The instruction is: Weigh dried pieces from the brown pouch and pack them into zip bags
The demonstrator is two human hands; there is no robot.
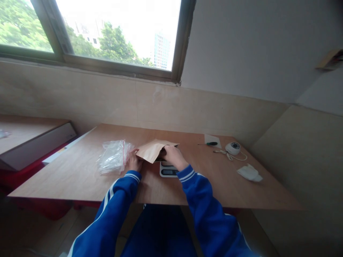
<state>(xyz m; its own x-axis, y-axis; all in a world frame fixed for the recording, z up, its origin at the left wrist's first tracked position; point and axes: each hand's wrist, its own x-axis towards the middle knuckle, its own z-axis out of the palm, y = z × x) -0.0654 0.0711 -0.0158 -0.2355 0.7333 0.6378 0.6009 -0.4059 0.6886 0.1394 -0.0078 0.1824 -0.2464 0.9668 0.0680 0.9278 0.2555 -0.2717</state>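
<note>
A brown paper envelope (pixel 152 150) lies tilted over a small white digital scale (pixel 168 170) near the middle of the wooden table (pixel 80 171). My left hand (pixel 133 161) grips the envelope's left edge. My right hand (pixel 173 156) is closed at its open right end, with the fingers tucked under the flap. What is inside the envelope is hidden. Both arms wear blue sleeves with white stripes.
A crumpled clear zip bag with a red seal (pixel 114 156) lies left of my left hand. A green-handled screwdriver (pixel 209 144), a paper slip (pixel 213 140), a round white device with a cord (pixel 232 148) and a white wad (pixel 249 173) lie at the right. A grey-edged board (pixel 37 142) stands left.
</note>
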